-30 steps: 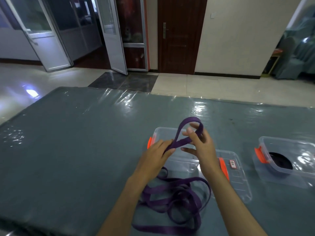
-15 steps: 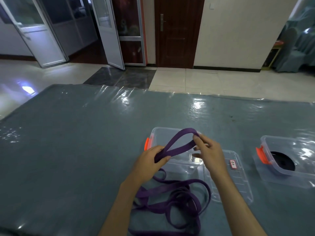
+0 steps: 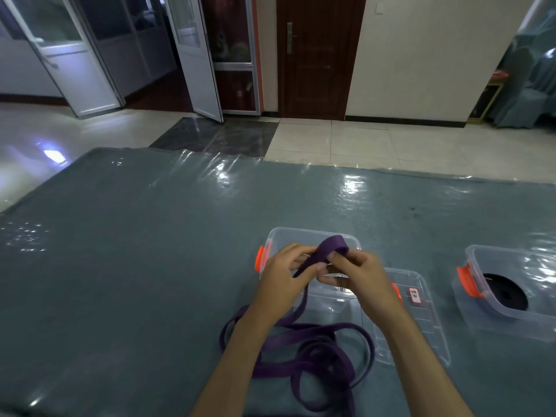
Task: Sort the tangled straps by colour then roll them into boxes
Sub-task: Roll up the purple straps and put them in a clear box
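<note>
Above the clear box [image 3: 313,236] near the middle of the surface [image 3: 135,251], a purple strap [image 3: 335,246] is held up between two hands, its end bent into a small loop. That loop is pinched by the left hand [image 3: 285,276] from one side and by the right hand [image 3: 358,273] from the other, thumbs and fingertips being curled onto the webbing, so both grips are closed on the strap. From the pinch the strap drops down and spills toward the near edge of the surface, where the rest of it lies in loose overlapping coils. The webbing is judged to be light, flat and limp, with no stiffness of its own; it would be expected to unwind as soon as tension is let go, so the roll is best started at the free end and kept squeezed flat across its width while more length is fed in. Both forearms are reached forward from the near edge, wrists bent slightly inward so that the fingertips meet over the box. A clear lid [image 3: 421,320] lies flat just to the right of the box. Toward the right edge a second clear box [image 3: 481,266] is seen with a black roll [image 3: 507,291] already resting inside.
</note>
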`<action>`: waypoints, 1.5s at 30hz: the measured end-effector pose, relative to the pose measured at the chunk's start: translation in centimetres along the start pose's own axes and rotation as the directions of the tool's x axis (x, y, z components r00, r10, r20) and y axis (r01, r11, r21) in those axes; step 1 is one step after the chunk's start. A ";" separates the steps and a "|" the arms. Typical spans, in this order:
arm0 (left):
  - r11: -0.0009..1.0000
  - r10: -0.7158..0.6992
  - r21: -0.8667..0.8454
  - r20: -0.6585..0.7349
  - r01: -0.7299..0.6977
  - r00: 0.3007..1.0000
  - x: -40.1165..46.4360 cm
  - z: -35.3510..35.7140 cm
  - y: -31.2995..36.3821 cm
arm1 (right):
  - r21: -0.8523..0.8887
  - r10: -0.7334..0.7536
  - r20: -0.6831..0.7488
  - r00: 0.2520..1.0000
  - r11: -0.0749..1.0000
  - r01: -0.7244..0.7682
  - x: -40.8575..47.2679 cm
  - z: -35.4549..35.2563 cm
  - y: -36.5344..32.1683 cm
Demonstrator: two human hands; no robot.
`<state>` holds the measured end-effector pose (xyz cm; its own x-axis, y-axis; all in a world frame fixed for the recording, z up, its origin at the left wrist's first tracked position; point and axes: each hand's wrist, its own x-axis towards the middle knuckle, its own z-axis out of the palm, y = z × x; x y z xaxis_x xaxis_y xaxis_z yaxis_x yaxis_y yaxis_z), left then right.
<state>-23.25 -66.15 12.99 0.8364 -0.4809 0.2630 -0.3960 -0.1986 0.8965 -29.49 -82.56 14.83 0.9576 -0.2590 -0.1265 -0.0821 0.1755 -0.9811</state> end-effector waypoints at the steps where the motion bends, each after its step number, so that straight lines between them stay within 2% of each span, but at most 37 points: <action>1: 0.999 0.028 0.044 0.010 -0.029 1.000 -0.1 -0.1 -0.2 | -0.006 0.001 0.024 1.000 1.000 -0.001 0.0 -0.1 -0.1; 3: 0.988 0.081 0.131 0.002 -0.081 0.997 -0.2 -0.6 -0.4 | -0.013 -0.007 0.104 0.995 1.000 0.008 -0.4 -0.4 -0.5; 6: 0.966 0.087 0.241 0.036 -0.093 0.996 -0.2 -1.0 -0.8 | -0.085 -0.009 0.220 0.976 0.996 0.029 -1.1 -0.7 -1.0; 9: 0.927 0.086 0.351 0.153 -0.135 0.984 -0.2 -1.0 -0.6 | -0.174 0.028 0.129 0.991 0.985 -0.005 -1.1 -0.4 -1.3; 11: 0.901 0.074 0.406 0.200 -0.151 0.977 -0.3 -1.0 -0.4 | -0.265 -0.016 0.036 0.999 0.964 0.025 -0.9 -0.3 -1.2; 13: 0.892 0.077 0.423 0.207 -0.160 0.975 -0.3 -1.2 -0.4 | -0.240 -0.059 -0.047 0.997 0.970 0.046 -0.7 -0.6 -0.9; 16: 0.914 0.101 0.373 0.172 -0.160 0.980 -0.5 -1.1 -0.2 | -0.050 -0.038 -0.106 0.994 0.998 0.033 -0.8 -1.5 -0.8; 19: 0.944 0.140 0.283 0.116 -0.168 0.983 -0.7 -0.2 0.7 | 0.017 -0.049 -0.101 0.994 0.999 0.051 -1.0 -1.9 -1.2; 25: 0.985 0.156 0.081 -0.059 -0.151 0.986 -0.4 0.3 1.2 | -0.050 -0.081 -0.055 0.995 0.996 0.078 -1.3 -1.9 -2.1; 28: 0.997 0.072 -0.019 -0.054 -0.073 0.996 -0.1 0.0 1.8 | -0.039 -0.083 -0.041 0.996 0.996 0.081 -1.3 -1.9 -2.1; 32: 0.997 0.009 -0.072 -0.076 -0.015 0.997 0.1 -0.5 2.4 | 0.121 -0.001 0.015 1.000 0.993 -0.001 -1.1 -1.9 -2.0; 35: 0.993 0.001 -0.118 -0.106 -0.014 0.994 0.0 -0.4 2.7 | 0.260 0.047 -0.018 0.999 0.965 -0.041 -1.0 -1.6 -2.1; 39: 0.976 0.058 -0.193 -0.201 -0.097 0.978 0.0 0.4 2.8 | 0.461 0.135 -0.024 0.991 0.880 -0.109 -1.0 -0.7 -1.9; 42: 0.972 0.108 -0.179 -0.247 -0.155 0.963 0.3 0.8 2.4 | 0.422 0.168 0.024 0.985 0.892 -0.162 -1.1 -0.5 -1.6; 45: 0.969 0.038 -0.222 -0.300 -0.109 0.953 0.5 1.5 2.5 | 0.326 0.134 0.020 0.991 0.936 -0.133 -1.3 0.0 -1.3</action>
<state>-24.42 -68.16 14.80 0.8959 -0.2093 0.3919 -0.3906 0.0491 0.9193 -30.64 -82.46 16.22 0.9433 -0.2141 -0.2538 -0.1144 0.5081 -0.8537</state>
